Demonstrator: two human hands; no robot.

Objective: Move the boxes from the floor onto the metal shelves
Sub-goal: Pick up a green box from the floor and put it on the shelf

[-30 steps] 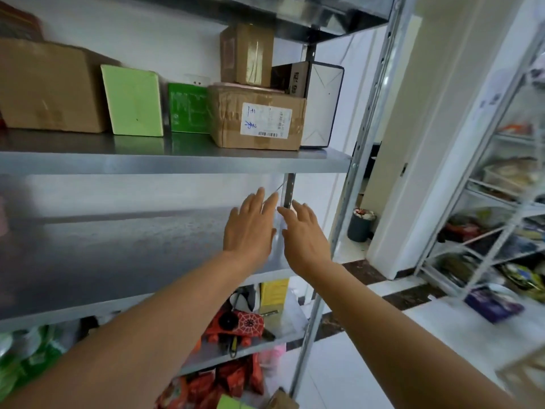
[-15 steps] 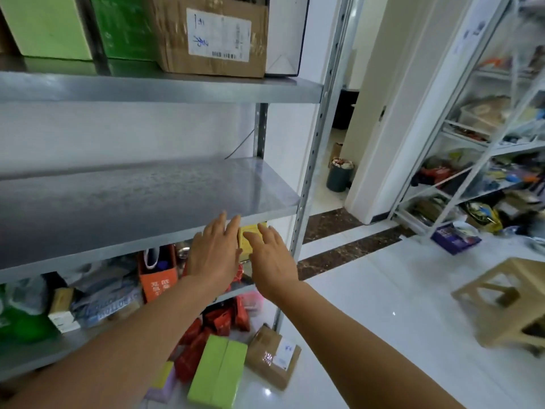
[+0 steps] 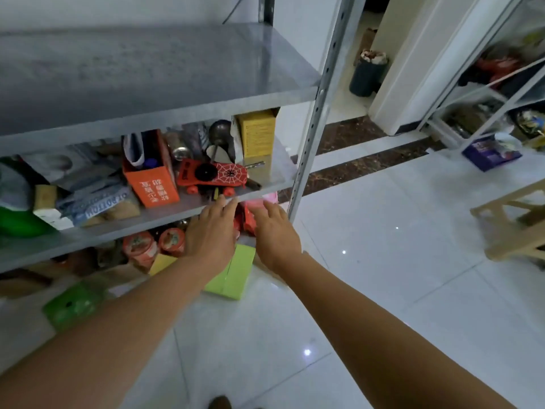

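the glossy white tiled floor [image 3: 383,276] fills the lower right of the view. at the left stands the tall grey metal shelving unit [image 3: 320,93]. its upper shelf [image 3: 147,69] is a dull grey sheet and its lower shelf [image 3: 165,211] is crowded: an orange cardboard carton [image 3: 153,184], a red toy car with a spider-web print [image 3: 218,175] and an upright yellow carton [image 3: 256,134] stand along it. a pale wooden stool [image 3: 513,228] sits well apart at the right edge. on the floor, just in front of the unit's base, lies a flat lime-green cardboard box [image 3: 236,276], partly hidden behind the left forearm. a blurred darker green box [image 3: 73,305] lies on the floor further left. the 2 arms reach forward and down. the left hand [image 3: 211,234] and the right hand [image 3: 275,234] hang side by side above the lime-green box, near each other but apart, fingers straight and spread, holding nothing. the left fingertips line up with the lower shelf's front edge; whether they touch it i cannot tell.
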